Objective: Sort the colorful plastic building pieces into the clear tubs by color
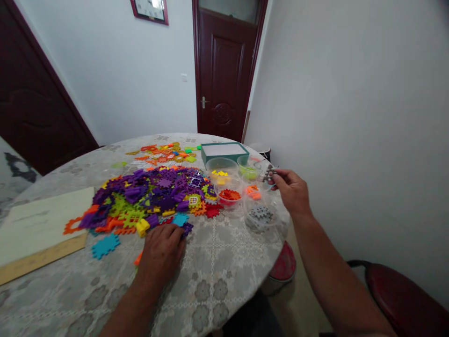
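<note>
My right hand (293,189) pinches a small grey interlocking plastic piece (269,174), held just above several clear plastic bowls. One bowl (259,216) below it holds grey pieces, others hold red (229,195), orange (253,191), yellow (220,174) and green (248,171) pieces. My left hand (162,252) rests knuckles up on the table at the near edge of a big pile of mostly purple pieces (154,192), with its fingers curled over pieces at the pile's edge.
The round table (210,281) has a patterned grey cloth. A green box (224,150) stands at the back, with an orange pile (163,153) beside it. A flat board (38,229) lies at left. A red stool (285,264) and a dark chair (407,299) stand at right.
</note>
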Tool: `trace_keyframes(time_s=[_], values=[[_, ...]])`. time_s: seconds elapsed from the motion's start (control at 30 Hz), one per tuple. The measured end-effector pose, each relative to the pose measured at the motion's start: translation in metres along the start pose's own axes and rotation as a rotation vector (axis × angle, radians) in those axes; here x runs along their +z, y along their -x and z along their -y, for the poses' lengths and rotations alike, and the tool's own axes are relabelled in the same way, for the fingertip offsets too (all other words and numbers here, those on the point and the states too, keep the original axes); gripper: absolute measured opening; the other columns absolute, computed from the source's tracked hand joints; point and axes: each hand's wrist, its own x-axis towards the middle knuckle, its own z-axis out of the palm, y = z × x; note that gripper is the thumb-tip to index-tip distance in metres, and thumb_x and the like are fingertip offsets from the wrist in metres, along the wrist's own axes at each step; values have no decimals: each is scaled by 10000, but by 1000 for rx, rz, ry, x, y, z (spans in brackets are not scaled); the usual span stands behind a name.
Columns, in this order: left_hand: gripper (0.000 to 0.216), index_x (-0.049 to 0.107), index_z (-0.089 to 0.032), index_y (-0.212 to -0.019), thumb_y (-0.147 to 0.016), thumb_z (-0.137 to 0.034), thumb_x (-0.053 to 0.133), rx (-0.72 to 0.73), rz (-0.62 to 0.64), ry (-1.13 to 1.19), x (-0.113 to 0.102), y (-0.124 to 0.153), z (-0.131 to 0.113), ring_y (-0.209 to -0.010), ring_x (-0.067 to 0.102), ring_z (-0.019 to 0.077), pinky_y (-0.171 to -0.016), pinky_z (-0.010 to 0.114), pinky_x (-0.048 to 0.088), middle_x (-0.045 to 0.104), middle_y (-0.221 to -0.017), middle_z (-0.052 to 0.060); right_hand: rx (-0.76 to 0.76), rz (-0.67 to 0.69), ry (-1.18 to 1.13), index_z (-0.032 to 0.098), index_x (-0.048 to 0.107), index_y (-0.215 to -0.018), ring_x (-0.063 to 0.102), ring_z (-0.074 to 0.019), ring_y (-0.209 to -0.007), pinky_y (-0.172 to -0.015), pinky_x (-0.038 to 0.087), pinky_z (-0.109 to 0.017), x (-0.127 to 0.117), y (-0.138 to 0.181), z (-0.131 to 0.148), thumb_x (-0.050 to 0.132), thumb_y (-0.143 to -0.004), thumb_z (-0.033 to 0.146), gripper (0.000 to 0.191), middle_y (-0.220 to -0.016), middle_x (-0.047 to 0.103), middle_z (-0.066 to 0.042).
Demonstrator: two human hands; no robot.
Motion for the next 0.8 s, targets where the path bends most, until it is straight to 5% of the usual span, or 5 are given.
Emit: trace_keyframes(time_s=[0.23,0.4,0.53,0.7,0.8], values=[[106,681,-231,-1017,-959,-310,640,11,-44,17,-1,0,1,-1011,670,313,-933,481,515,720,-1023,104,187,-87,-84,149,719,-1008,751,-172,-708,-563,622,-251,-41,-18,-57,869,-733,422,416,-854,766,-57],[98,663,-233,-1025,-968,-302,623,22,-48,-4,1,0,4,-1019,658,311,-930,475,510,716,-1026,103,271,-81,-74,158,714,-960,727,-173,-654,-531,586,-256,-43,5,-59,850,-728,448,394,-791,736,-33],[109,657,-234,-1007,-973,-330,619,8,-22,-20,-1,-2,2,-1025,652,314,-938,476,502,710,-1005,103,184,74,246,159,770,-1008,673,-173,-613,-528,501,-257,-44,22,-39,750,-839,484,367,-715,727,-29],[134,658,-230,-1005,-993,-346,591,-11,-36,-1,-2,-3,2,-1009,661,309,-938,474,507,723,-988,103,-26,364,578,214,809,-1065,730,-214,-833,-772,554,-332,-35,30,-21,637,-927,404,291,-975,813,-61],[108,655,-230,-1018,-991,-312,591,-21,-49,8,0,-2,4,-1017,666,302,-949,469,512,727,-991,100,-105,383,659,225,805,-1101,744,-225,-928,-880,550,-355,-25,28,-16,592,-946,345,289,-1045,820,-67]])
